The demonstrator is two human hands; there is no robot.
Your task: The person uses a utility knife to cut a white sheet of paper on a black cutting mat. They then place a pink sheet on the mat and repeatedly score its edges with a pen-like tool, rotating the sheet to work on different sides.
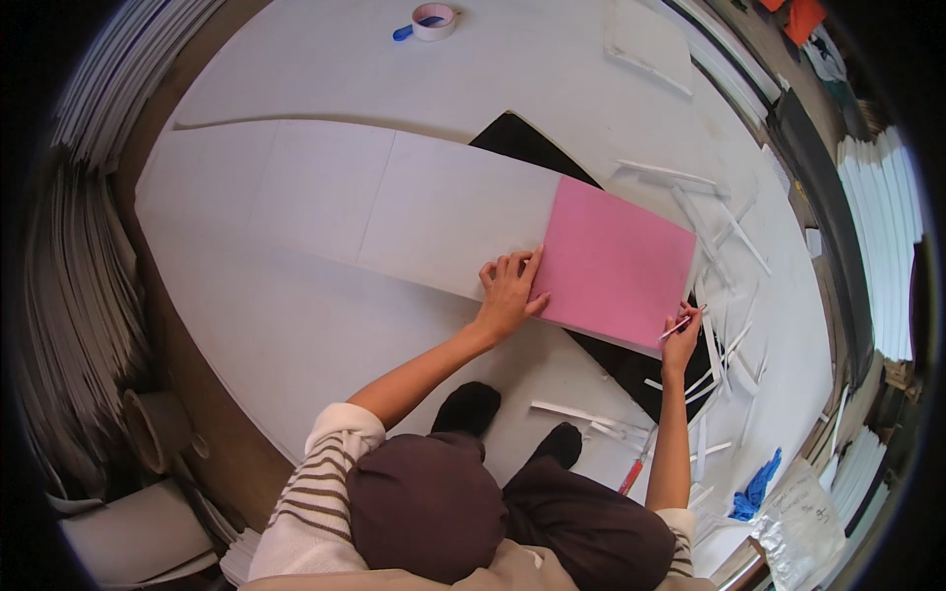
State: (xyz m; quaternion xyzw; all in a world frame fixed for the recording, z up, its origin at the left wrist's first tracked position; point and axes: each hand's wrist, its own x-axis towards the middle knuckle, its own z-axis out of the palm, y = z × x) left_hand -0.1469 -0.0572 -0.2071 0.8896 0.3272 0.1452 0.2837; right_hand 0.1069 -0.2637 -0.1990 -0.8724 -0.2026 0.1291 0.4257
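A square pink sheet point(621, 261) lies over the right end of a long white panel point(325, 187), which has faint crosswise lines. My left hand point(509, 294) is open, its fingers spread on the white panel and against the left edge of the pink sheet. At the sheet's lower right corner, my right hand point(681, 335) is closed round a thin, pen-like tool whose exact kind I cannot make out. Beneath the panel's right end a black mat point(631, 369) sticks out on both sides.
Narrow white offcuts point(724, 251) litter the right side. A red-handled tool point(632, 477) lies near my right forearm. Farther off are a tape roll point(434, 22) and a thin white slab point(648, 49). A crumpled blue glove point(757, 486) sits lower right; stacked sheets point(84, 295) line the left.
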